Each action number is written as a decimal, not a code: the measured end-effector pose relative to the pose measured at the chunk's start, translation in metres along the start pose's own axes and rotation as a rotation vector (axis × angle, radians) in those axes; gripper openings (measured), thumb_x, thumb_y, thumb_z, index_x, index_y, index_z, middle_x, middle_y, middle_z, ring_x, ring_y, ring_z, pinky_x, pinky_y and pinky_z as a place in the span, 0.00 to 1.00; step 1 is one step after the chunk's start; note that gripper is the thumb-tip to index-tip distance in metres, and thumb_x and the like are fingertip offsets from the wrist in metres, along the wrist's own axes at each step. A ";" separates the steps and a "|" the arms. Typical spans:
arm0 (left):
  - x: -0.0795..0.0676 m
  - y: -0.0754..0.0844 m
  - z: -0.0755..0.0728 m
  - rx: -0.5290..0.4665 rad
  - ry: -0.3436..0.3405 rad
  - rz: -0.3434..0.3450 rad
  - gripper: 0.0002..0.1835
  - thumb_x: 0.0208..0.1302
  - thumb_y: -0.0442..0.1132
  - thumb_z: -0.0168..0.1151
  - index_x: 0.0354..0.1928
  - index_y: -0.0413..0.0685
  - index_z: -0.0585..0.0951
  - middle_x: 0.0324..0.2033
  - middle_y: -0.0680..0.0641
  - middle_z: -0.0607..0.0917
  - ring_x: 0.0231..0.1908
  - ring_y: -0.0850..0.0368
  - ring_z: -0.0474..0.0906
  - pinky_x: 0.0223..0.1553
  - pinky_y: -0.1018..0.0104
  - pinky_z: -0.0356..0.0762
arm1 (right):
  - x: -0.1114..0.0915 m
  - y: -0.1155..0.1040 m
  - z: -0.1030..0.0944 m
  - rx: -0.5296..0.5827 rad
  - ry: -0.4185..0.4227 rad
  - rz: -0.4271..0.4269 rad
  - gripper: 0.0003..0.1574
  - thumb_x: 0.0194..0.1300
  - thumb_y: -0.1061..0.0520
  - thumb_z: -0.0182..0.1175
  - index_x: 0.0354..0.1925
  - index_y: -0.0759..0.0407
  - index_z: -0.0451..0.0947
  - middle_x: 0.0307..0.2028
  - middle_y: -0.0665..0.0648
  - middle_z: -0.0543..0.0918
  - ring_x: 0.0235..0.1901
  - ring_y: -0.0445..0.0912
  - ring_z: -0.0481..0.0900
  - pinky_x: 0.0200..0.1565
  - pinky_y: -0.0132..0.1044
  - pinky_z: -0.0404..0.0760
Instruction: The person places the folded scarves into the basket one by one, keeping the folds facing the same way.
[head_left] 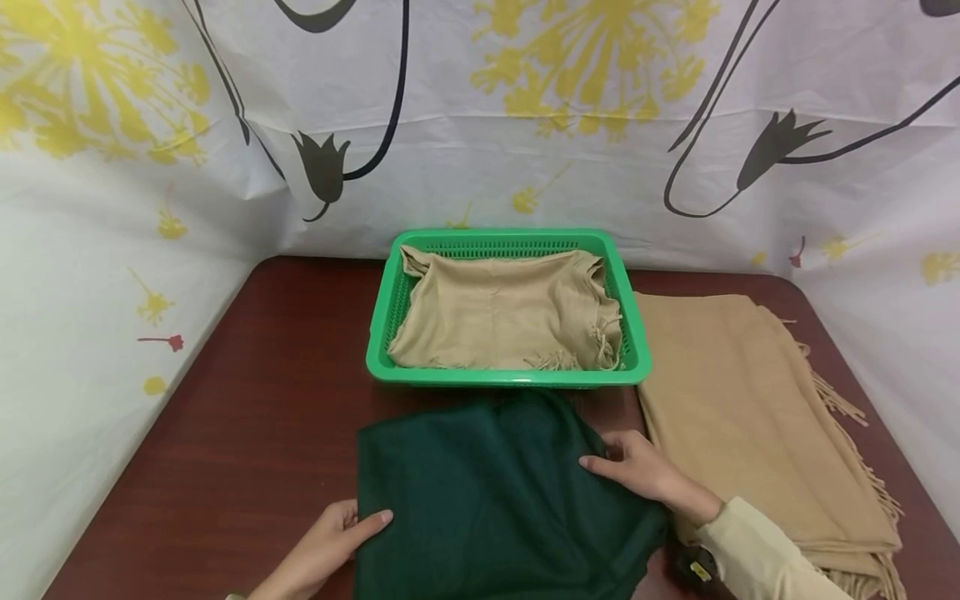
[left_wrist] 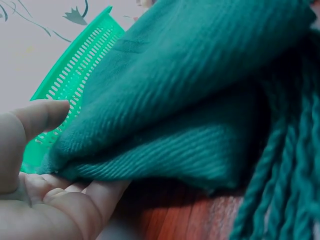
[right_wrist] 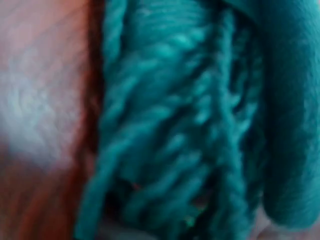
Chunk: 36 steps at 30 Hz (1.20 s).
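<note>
A dark green fringed scarf [head_left: 480, 500], folded into a bundle, is held between both hands in front of the basket. My left hand [head_left: 330, 537] grips its left edge, thumb on top and fingers underneath; the left wrist view shows the folded layers and twisted tassels [left_wrist: 285, 160]. At the scarf's upper right side, my right hand [head_left: 637, 467] pinches the cloth with the thumb over it. Blurred green tassels [right_wrist: 170, 115] fill much of the right wrist view, where the right fingers are mostly hidden.
Behind the scarf stands a green plastic basket [head_left: 510, 377] with a folded beige scarf [head_left: 502, 312] inside. A larger tan fringed scarf [head_left: 750, 417] lies folded on the right of the dark red table [head_left: 247, 433]. Patterned white cloth [head_left: 465, 150] hangs around the table.
</note>
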<state>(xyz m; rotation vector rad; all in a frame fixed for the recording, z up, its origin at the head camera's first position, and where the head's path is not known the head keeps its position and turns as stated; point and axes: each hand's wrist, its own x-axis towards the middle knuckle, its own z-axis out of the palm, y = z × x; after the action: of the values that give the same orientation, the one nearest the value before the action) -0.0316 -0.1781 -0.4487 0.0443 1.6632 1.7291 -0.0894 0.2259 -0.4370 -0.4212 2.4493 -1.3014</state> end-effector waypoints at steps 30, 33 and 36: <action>0.003 0.002 0.010 -0.158 -0.078 0.010 0.32 0.68 0.45 0.43 0.64 0.31 0.47 0.53 0.42 0.72 0.49 0.52 0.72 0.47 0.59 0.71 | -0.007 -0.005 0.010 0.371 -0.109 0.201 0.33 0.64 0.50 0.52 0.60 0.67 0.59 0.54 0.63 0.69 0.49 0.48 0.71 0.47 0.38 0.69; 0.003 0.003 0.012 -0.173 -0.032 -0.009 0.37 0.68 0.48 0.43 0.65 0.34 0.39 0.56 0.42 0.68 0.50 0.54 0.71 0.48 0.60 0.70 | -0.009 -0.005 0.010 0.461 -0.073 0.248 0.36 0.63 0.50 0.53 0.62 0.68 0.54 0.55 0.64 0.68 0.50 0.49 0.70 0.48 0.39 0.69; 0.003 0.004 0.014 -0.206 0.026 -0.021 0.40 0.68 0.49 0.43 0.65 0.35 0.33 0.58 0.42 0.64 0.49 0.56 0.71 0.48 0.61 0.70 | -0.010 -0.007 0.009 0.513 -0.007 0.276 0.37 0.62 0.51 0.55 0.60 0.70 0.55 0.53 0.64 0.70 0.48 0.48 0.72 0.47 0.39 0.71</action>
<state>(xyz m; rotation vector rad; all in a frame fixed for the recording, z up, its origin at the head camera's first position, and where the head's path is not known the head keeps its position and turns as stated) -0.0285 -0.1643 -0.4440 -0.0916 1.4900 1.8833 -0.0754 0.2196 -0.4344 0.0439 1.9695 -1.7107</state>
